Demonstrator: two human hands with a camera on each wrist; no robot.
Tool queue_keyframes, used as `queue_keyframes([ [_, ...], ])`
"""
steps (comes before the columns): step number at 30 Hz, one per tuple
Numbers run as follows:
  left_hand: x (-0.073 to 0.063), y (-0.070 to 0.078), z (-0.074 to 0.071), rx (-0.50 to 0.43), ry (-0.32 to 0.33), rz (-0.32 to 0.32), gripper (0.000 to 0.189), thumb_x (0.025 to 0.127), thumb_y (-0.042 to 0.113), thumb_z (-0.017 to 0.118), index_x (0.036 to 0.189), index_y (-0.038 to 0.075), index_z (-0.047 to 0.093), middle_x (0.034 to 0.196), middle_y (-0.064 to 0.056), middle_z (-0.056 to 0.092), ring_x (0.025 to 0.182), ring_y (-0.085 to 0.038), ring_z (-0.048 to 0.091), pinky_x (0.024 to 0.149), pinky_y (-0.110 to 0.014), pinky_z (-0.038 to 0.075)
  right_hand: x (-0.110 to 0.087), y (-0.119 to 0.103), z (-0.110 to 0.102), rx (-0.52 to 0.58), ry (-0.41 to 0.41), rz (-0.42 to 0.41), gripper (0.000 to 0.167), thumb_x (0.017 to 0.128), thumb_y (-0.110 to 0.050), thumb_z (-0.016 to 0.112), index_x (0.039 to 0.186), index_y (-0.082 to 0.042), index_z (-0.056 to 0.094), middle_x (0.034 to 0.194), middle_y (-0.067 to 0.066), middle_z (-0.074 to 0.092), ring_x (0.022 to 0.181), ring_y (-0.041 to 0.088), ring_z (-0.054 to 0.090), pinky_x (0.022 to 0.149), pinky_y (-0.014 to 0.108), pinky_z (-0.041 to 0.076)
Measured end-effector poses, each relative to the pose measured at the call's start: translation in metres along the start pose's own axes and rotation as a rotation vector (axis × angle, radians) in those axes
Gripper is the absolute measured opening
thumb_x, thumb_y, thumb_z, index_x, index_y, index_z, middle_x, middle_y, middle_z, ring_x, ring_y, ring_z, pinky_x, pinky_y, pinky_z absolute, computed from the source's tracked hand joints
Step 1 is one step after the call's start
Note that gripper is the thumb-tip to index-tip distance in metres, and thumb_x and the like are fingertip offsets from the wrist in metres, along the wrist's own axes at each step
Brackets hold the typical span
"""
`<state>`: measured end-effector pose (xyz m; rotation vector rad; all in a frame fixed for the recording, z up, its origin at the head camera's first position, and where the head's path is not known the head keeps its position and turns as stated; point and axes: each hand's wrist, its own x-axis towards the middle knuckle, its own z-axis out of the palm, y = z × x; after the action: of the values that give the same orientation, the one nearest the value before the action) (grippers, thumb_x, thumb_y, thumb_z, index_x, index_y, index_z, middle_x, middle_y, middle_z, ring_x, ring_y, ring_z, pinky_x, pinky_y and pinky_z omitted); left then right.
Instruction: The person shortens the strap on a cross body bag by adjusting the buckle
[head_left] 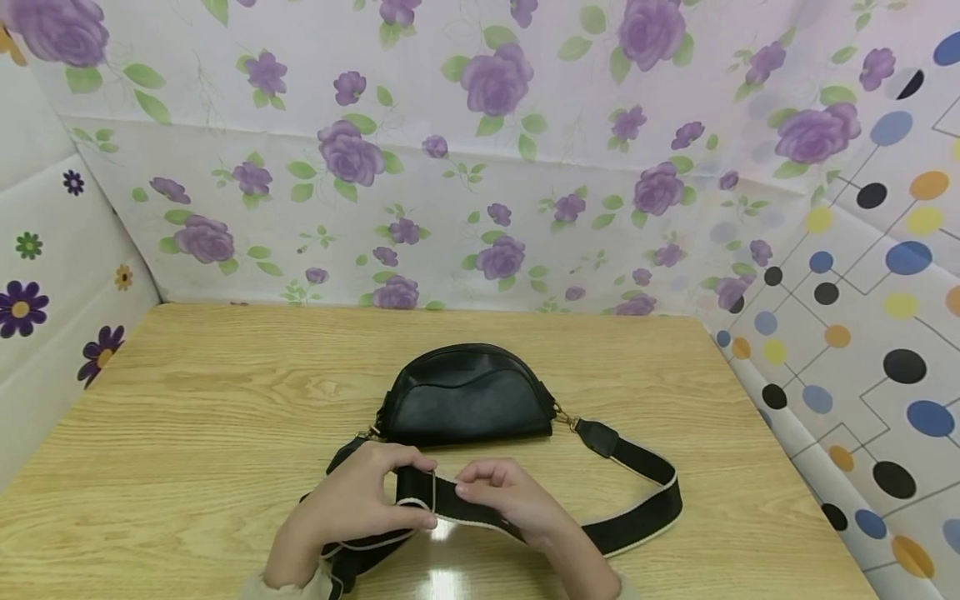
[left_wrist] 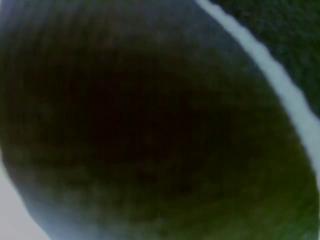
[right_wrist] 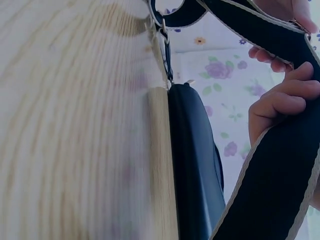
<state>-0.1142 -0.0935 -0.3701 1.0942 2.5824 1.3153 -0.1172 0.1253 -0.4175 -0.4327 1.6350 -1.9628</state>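
A black half-moon handbag [head_left: 472, 400] lies on the table, its black strap with white edging [head_left: 641, 510] clipped on at both ends. My left hand [head_left: 352, 496] pinches the strap's thin metal slide buckle [head_left: 433, 493] between thumb and fingertips, where the webbing makes a loop. Just right of the buckle, my right hand [head_left: 521, 500] grips the strap between thumb and curled fingers. In the right wrist view, those fingers [right_wrist: 282, 102] wrap the edge of the webbing [right_wrist: 280, 180]. Dark webbing [left_wrist: 150, 125] with a white edge fills the left wrist view, very close and blurred.
The wood-grain table [head_left: 187, 433] carries the bag near its middle. Behind it hangs a cloth with purple flowers [head_left: 495, 167]. Patterned sheets flank both sides, the right one dotted [head_left: 892, 367]. A leather strap tab [head_left: 597, 437] with a metal clip lies right of the bag.
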Motion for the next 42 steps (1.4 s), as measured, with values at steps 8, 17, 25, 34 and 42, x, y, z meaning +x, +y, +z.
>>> queue_keyframes([
  [8, 0.000, -0.002, 0.003, 0.004, 0.014, 0.032, 0.040, 0.069, 0.037, 0.075, 0.096, 0.010, 0.066, 0.093, 0.004, 0.064, 0.085, -0.006, 0.057, 0.072, -0.028, 0.047, 0.002, 0.004, 0.001, 0.056, -0.035, -0.063, 0.011, 0.085, -0.002, 0.055, 0.086, -0.010, 0.063, 0.084, -0.002, 0.062, 0.074, 0.005, 0.056, 0.064, 0.018, 0.045],
  [17, 0.001, -0.001, 0.006, -0.005, 0.022, 0.063, 0.040, 0.068, 0.035, 0.076, 0.095, 0.007, 0.066, 0.092, 0.002, 0.064, 0.085, -0.007, 0.057, 0.073, -0.028, 0.047, 0.003, 0.005, 0.004, 0.080, -0.039, -0.069, 0.012, 0.086, -0.002, 0.055, 0.087, -0.010, 0.064, 0.085, -0.001, 0.063, 0.075, 0.006, 0.057, 0.064, 0.019, 0.046],
  [25, 0.003, 0.000, 0.010, -0.052, 0.010, 0.057, 0.041, 0.069, 0.036, 0.076, 0.097, 0.008, 0.065, 0.095, 0.002, 0.064, 0.086, -0.008, 0.057, 0.074, -0.028, 0.047, 0.005, 0.005, 0.009, 0.107, -0.029, -0.055, 0.017, 0.086, -0.001, 0.054, 0.085, -0.014, 0.066, 0.086, -0.002, 0.062, 0.074, 0.006, 0.056, 0.063, 0.018, 0.046],
  [34, 0.003, 0.000, 0.010, -0.049, 0.002, 0.064, 0.042, 0.069, 0.039, 0.074, 0.097, 0.009, 0.065, 0.095, 0.003, 0.064, 0.085, -0.007, 0.058, 0.073, -0.026, 0.047, 0.005, 0.005, 0.012, 0.136, -0.034, -0.051, 0.016, 0.087, -0.002, 0.053, 0.083, -0.013, 0.064, 0.082, -0.002, 0.061, 0.072, 0.005, 0.056, 0.062, 0.018, 0.046],
  [42, 0.000, -0.002, 0.005, 0.002, 0.027, 0.052, 0.039, 0.069, 0.037, 0.075, 0.095, 0.009, 0.066, 0.093, 0.004, 0.064, 0.086, -0.008, 0.057, 0.074, -0.028, 0.047, 0.004, 0.005, 0.007, 0.127, -0.027, -0.030, 0.013, 0.086, -0.002, 0.053, 0.084, -0.010, 0.063, 0.082, -0.001, 0.063, 0.075, 0.006, 0.057, 0.065, 0.019, 0.046],
])
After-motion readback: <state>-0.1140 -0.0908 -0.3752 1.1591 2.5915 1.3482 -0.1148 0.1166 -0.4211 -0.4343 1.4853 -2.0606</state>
